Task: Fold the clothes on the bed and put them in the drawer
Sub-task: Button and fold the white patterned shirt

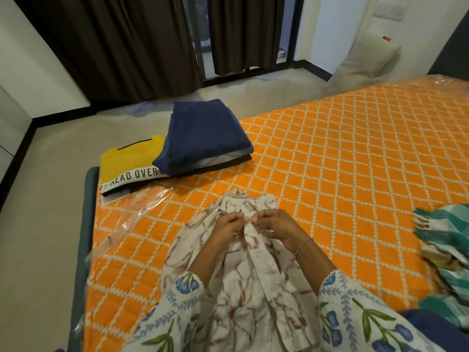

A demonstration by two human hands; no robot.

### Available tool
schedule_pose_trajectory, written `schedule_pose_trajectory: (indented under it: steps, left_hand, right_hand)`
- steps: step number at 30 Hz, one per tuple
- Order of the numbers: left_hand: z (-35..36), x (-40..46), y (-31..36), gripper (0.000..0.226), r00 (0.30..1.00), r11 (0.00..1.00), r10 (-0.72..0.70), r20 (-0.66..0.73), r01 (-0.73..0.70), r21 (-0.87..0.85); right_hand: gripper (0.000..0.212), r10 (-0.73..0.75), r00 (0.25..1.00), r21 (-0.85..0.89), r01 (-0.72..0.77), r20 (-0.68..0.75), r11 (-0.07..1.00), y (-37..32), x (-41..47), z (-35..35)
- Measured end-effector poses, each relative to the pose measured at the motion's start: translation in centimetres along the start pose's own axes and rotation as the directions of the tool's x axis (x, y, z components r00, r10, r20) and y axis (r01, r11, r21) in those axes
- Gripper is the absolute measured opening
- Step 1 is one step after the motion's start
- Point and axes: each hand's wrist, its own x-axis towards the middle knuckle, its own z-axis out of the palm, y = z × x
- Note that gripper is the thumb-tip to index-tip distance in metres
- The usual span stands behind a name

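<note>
Both arms in view, bare from mid-forearm down to the hands. Left sleeve [175,316] and right sleeve [360,318]: same loose off-white fabric, wide cut, ending mid-forearm. Print is floral: blue blossoms, green leaves and stems, plus pale grey-blue leafy sprigs running along the cloth. Right cuff edge has a small scalloped trim with a row of tiny pale blue dots; left cuff edge looks similar but less clear. Right wrist carries a thin thread bracelet [303,244], pink and white twisted, with a short pink tail hanging off it. Left wrist bare.
</note>
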Motion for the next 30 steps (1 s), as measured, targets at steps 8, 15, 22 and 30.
schedule_pose_trajectory:
  steps: [8, 15, 22, 30]
  left_hand:
    - [2.2, 0.0, -0.6, 0.026, 0.985, 0.994, 0.055, -0.163, -0.039, 0.103]
    - [1.7, -1.9, -4.5, 0.021, 0.964, 0.867, 0.227, -0.142, -0.134, 0.48]
    - [2.8, -2.6, -6.4, 0.023, 0.976, 0.726, 0.203, -0.081, -0.094, 0.681]
    - [3.5, -1.7, -6.8, 0.028, 0.981, 0.733, 0.13, -0.144, 0.003, 0.681]
  right_hand:
    - [0.029, -0.103, 0.975, -0.057, 0.094, -0.198, 0.994, 0.3, 2.2, -0.4]
    - [0.013, -0.396, 0.893, -0.645, 0.176, -0.213, 0.743, 3.2, -0.8, -0.1]
    - [0.027, -0.344, 0.933, -0.898, 0.058, -0.107, 0.437, 8.0, -3.1, 1.3]
    - [0.026, -0.298, 0.929, -0.862, -0.04, -0.218, 0.506, 8.6, -2.6, 1.8]
